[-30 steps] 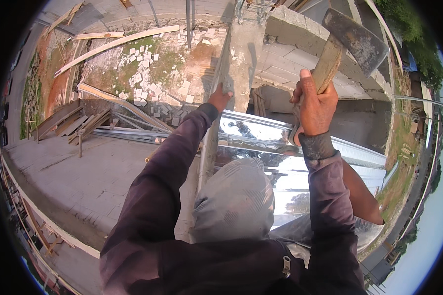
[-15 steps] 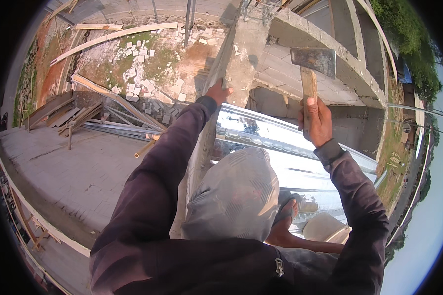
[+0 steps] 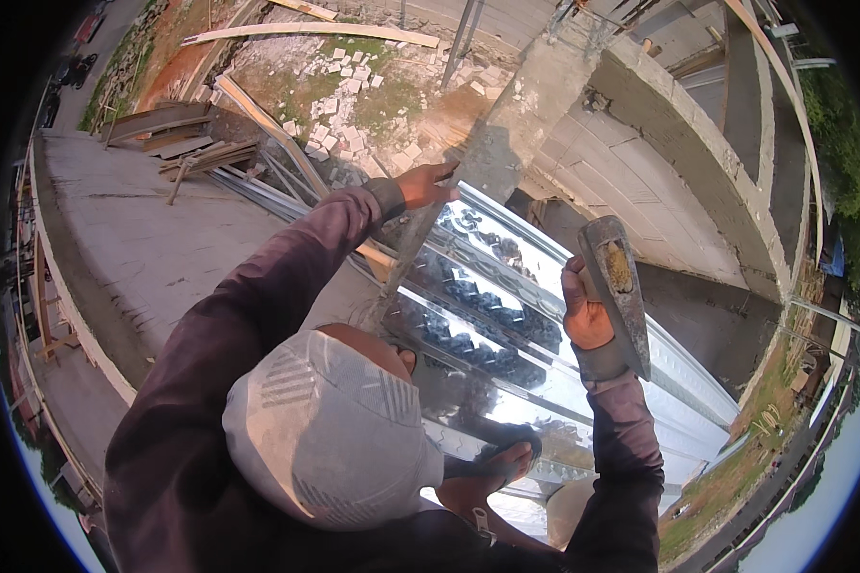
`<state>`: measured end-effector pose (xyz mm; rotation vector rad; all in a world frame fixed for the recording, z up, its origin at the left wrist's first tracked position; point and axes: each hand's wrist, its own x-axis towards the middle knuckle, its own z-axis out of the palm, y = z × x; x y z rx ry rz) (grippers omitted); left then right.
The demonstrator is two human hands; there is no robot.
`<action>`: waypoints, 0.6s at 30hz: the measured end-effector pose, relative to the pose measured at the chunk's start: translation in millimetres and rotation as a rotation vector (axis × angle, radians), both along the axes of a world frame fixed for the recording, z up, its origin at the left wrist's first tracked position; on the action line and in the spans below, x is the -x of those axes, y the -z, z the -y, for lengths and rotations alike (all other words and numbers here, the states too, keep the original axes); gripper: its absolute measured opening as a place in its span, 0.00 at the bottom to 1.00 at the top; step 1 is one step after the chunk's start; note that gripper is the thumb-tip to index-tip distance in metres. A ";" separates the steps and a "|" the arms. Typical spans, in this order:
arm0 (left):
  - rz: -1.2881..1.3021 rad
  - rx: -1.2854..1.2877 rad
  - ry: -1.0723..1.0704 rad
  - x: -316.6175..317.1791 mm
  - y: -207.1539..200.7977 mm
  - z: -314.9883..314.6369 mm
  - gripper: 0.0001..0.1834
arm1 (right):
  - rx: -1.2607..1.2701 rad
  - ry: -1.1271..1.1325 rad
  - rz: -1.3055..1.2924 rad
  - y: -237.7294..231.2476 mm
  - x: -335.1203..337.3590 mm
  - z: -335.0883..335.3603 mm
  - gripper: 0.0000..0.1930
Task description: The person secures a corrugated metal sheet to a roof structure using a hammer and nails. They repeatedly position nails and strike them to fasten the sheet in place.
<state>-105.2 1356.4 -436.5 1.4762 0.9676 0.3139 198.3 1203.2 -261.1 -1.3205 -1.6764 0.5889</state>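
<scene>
My left hand [image 3: 428,184] reaches over the rough concrete beam [image 3: 406,253], its fingers spread by the upper corner of a shiny corrugated metal sheet [image 3: 506,277]. Whether the fingertips touch the sheet, I cannot tell. In my right hand [image 3: 586,310] is a hammer [image 3: 616,286], raised above the metal with its worn steel head toward me. The handle end set in the head shows as pale wood; the rest of the handle is mostly hidden. Below, my sandalled foot [image 3: 511,461] stands on the sheets, and my grey-clad knee [image 3: 330,430] is bent beside the beam.
A pale round container [image 3: 569,511] sits on the sheets, partly behind my right arm. Block walls [image 3: 640,177] enclose a deep opening beyond the metal. At left lie a concrete slab [image 3: 162,220] and stacked boards [image 3: 210,158]. Broken blocks [image 3: 349,119] litter the ground ahead.
The hammer has turned from sideways to head-on and come lower. My left hand has shifted to the sheet's corner. My view has swung, and more of the metal shows.
</scene>
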 end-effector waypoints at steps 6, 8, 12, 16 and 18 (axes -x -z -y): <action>-0.249 0.032 -0.001 7.2 -40.6 97.7 0.59 | 0.251 -0.132 0.147 37.2 -11.9 -2.9 0.12; -0.316 -0.010 -0.020 -4.4 -65.1 112.4 0.62 | 0.549 -0.167 0.479 54.0 -9.8 -15.1 0.11; -0.434 -0.008 -0.045 -2.5 -77.1 117.7 0.64 | 0.327 0.059 0.017 10.5 0.0 -23.6 0.11; -0.400 -0.026 -0.057 -0.9 -70.1 118.0 0.64 | -0.004 -0.031 -0.294 -14.2 -6.9 -19.0 0.12; -0.408 -0.033 -0.021 -5.2 -69.4 111.2 0.64 | 0.141 -0.063 0.049 25.5 -13.7 -10.5 0.08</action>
